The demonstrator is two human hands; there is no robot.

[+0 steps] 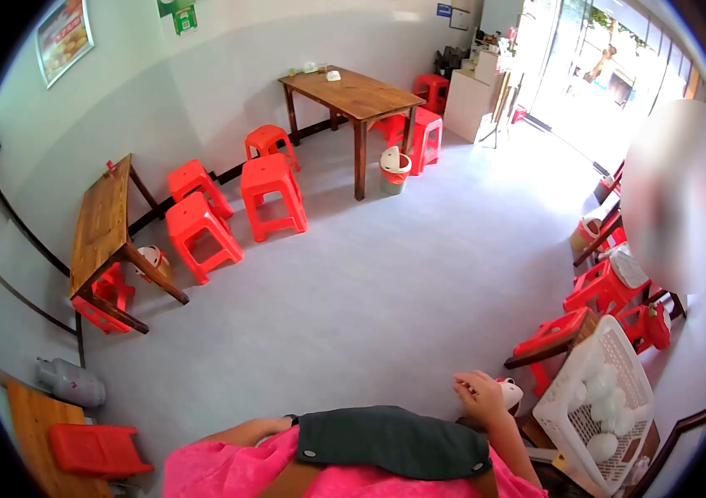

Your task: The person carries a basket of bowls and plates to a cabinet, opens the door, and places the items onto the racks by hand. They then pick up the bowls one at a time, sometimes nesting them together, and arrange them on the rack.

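Observation:
My right hand is held out at my right side, palm down. Its fingers are slightly bent and I see nothing in them. Close beside it is a white basket with several pale, rounded pieces inside, perhaps bowls. A small white and red bin shows just behind the hand. My left arm bends in at my waist with a dark band at the wrist. The left hand itself is hidden behind the dark green apron over my pink clothing.
Wooden tables and red stools line the left and far walls. More stools stand along the right side. A grey gas cylinder is at lower left. Grey floor runs to a bright doorway.

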